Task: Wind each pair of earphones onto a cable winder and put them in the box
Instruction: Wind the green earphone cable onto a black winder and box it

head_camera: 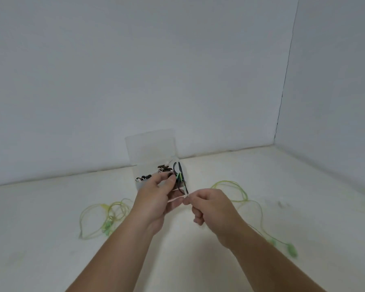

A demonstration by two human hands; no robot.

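Head view: two hands above one table [282,175].
Left hand [156,199]: grips one black cable winder [178,178], just before one clear box [150,148].
Right hand [211,207]: pinches green earphones [246,194] cable at winder; rest trails right.
Loose earphones [109,224]: one pair, table left.

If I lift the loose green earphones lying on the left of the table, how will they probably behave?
The green earphones are probably floppy: their thin cable lies in loose loops. They seem light, and the overlapping loops may tangle or snag when lifted by one strand.
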